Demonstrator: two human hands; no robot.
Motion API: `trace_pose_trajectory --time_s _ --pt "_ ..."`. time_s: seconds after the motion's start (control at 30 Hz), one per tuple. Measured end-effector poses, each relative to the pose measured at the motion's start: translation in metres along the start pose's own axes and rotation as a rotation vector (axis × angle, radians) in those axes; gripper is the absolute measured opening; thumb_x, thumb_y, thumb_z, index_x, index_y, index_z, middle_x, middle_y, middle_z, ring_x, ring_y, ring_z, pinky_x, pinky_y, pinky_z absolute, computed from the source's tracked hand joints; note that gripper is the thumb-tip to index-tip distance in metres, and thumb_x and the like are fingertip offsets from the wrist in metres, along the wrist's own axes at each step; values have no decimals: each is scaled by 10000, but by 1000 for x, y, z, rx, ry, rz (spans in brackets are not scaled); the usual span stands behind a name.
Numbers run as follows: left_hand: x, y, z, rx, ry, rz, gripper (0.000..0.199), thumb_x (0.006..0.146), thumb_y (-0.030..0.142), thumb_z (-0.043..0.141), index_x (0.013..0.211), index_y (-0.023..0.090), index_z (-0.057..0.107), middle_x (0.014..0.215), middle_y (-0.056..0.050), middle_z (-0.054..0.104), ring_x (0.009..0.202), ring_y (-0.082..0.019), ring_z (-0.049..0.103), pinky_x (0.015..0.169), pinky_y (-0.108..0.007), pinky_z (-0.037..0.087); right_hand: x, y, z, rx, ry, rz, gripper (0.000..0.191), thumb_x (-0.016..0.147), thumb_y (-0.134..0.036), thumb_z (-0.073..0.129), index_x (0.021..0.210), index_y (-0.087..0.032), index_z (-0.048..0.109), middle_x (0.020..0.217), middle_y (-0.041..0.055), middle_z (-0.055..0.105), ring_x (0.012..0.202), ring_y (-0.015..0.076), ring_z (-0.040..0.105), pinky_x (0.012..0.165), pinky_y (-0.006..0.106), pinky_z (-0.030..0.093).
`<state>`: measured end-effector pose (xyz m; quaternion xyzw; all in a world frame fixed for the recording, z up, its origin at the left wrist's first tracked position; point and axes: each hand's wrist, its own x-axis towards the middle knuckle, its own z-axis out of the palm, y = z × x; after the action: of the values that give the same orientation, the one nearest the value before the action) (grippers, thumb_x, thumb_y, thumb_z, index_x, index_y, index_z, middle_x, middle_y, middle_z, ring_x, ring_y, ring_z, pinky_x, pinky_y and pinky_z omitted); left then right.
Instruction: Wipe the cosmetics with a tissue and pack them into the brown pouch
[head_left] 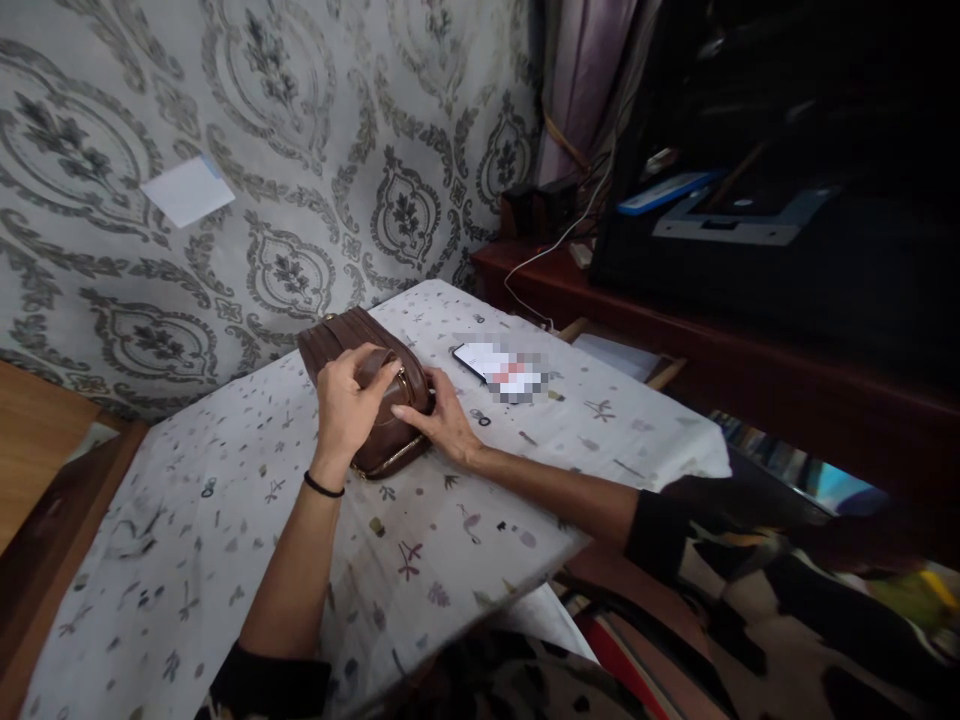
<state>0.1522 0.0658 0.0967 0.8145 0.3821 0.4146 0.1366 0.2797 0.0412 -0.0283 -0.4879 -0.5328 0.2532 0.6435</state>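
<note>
A brown leather bag (390, 435) lies on the cloth-covered table, a gold zipper running along its near edge. My left hand (349, 400), a black band round its wrist, is closed over the top of the bag. Its thumb and fingers press around a brown leather part beside a small metal fitting; the palm hides some of it. On the bag's right side my right hand (448, 420) grips the edge, thumb on top and fingers against the far side. Just beyond that hand, apart from it, a phone (472, 362) lies face up, its lit screen partly blurred out.
A white patterned cloth (247, 500) covers the table. Behind stands a wallpapered wall (300, 150) with a paper (187, 190) on it. To the right, a dark red cabinet (645, 340) holds a large dark screen (825, 250), and a white cable (559, 240) hangs down.
</note>
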Motion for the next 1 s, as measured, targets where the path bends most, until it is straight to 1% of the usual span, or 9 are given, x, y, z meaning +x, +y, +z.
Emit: trace_pose_trajectory --time_s 0.17,0.27,0.37,0.47,0.53,0.67,0.73,1.0 --pt "-2 -1 0 19 7 13 105 866 283 666 803 203 693 766 -17 697 749 -179 643 731 -283 488 0 4 1 -31 -1 -28 753 749 -715 722 1297 -240 519 1287 115 586 1232 321 534 1089 539 432" --pt "-3 -1 0 35 10 8 93 873 277 666 820 208 698 792 -16 710 764 -178 650 753 -284 495 0 6 -5 -17 -62 -28 759 757 -702 724 1330 -257 505 1331 113 569 1260 323 525 1070 533 454" --pt "-4 -2 0 34 3 6 90 876 277 668 827 208 701 803 -18 713 774 -179 653 761 -285 495 0 6 -13 47 -148 -25 718 805 -693 680 1355 -272 492 1366 104 557 1285 309 524 1072 512 460" --pt "-4 -2 0 26 8 3 88 874 275 673 826 207 703 803 -21 715 776 -180 655 760 -286 492 1 5 -17 85 -186 -16 688 821 -680 672 1348 -275 498 1363 94 566 1284 295 531 1082 499 453" --pt "-4 -2 0 22 12 0 86 872 272 674 821 209 702 801 -19 714 779 -181 656 758 -285 493 1 5 -15 83 -168 -2 701 799 -677 698 1338 -274 499 1338 89 580 1269 292 538 1074 494 457" --pt "-3 -2 1 0 4 7 97 871 281 674 808 209 694 785 -13 699 766 -178 647 741 -281 493 2 3 -5 65 -76 40 717 756 -687 735 1285 -258 511 1265 92 597 1224 296 551 1039 495 477" --pt "-2 -2 1 -11 4 10 101 867 284 678 803 208 693 777 -12 693 757 -175 645 733 -279 492 2 2 -2 58 -51 48 715 743 -693 745 1260 -254 519 1245 94 599 1210 298 554 1029 495 482" --pt "-1 0 1 -27 -8 23 73 854 263 685 820 202 704 793 -13 696 773 -176 663 736 -280 491 2 0 0 23 21 52 710 700 -716 768 1193 -261 537 1198 87 596 1152 292 567 1011 494 490"
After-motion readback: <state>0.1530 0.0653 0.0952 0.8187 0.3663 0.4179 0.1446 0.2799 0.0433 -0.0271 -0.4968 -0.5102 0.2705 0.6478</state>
